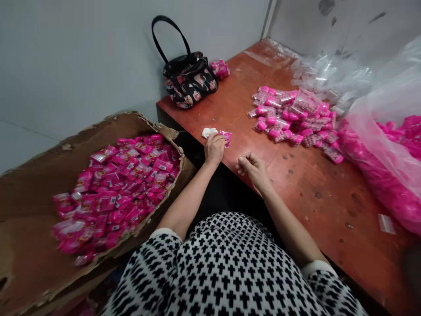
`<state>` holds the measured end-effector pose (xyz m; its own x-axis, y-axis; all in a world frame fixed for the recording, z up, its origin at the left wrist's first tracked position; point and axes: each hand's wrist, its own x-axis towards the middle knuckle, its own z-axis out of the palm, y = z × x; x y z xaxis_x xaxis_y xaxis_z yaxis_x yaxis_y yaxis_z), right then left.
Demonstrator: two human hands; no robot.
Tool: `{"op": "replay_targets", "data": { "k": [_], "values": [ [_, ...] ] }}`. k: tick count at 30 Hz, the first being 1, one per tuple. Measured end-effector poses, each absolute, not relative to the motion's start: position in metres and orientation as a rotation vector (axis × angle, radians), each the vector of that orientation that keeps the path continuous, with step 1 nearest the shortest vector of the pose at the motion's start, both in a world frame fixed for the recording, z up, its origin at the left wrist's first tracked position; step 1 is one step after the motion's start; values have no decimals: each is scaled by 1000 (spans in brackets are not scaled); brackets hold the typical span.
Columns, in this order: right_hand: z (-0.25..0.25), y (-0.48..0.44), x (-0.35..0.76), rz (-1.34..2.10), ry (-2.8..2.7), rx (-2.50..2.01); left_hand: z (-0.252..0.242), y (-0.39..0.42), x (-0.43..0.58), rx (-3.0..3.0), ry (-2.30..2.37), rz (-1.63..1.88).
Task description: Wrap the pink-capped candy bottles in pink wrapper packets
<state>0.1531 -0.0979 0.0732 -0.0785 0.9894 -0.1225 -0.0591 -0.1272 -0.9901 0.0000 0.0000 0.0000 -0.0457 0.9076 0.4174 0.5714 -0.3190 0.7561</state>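
At the edge of a red-brown counter [276,166], I rest my left hand [214,149] on a small pink packet [226,138], fingers bent over its near side; whether they pinch or merely press, I cannot tell. The packet lies flat there, presumably to be within easy reach of both hands. My right hand [253,169] hovers just beside, its fingers loosely curled, nothing visible in them. A crumpled white piece [209,132] sits against my left fingertips and could get in their way. Beyond my right hand, pink-capped tubes [289,116] lie heaped, likely kept back to leave working room, with clear plastic tubes [322,74] behind and a bulging bag [388,162] of pink pieces to the right. A floral handbag [190,83] takes up the far left corner. At my left, a ragged-rimmed carton [29,219] holds many pink packs [125,184].
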Motion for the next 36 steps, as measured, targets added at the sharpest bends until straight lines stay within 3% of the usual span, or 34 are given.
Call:
{"op": "replay_targets", "data": {
  "k": [8,13,18,24,27,31,34,36],
  "values": [
    [50,-64,153,1184,-1108,-1289,3,-28,19,1807,1511,1448],
    [45,-39,153,1320,-948,-1257,26,-50,26,1708,1329,1481],
    [54,-32,155,1302,-944,-1220,44,-60,22,1160,1265,1502],
    [54,-37,179,1309,-1310,-1285,52,-58,25,740,1041,1038],
    [66,-32,212,976,-1517,-1445,51,-59,28,672,1097,1050],
    [85,-10,270,224,-1628,-1876,48,-62,35,534,1117,1087],
    [86,1,294,-7,-1866,-2095,51,-64,39,390,1081,1117],
    [80,0,300,14,-2107,-2042,55,-65,38,307,1059,1143]
  ]
}}
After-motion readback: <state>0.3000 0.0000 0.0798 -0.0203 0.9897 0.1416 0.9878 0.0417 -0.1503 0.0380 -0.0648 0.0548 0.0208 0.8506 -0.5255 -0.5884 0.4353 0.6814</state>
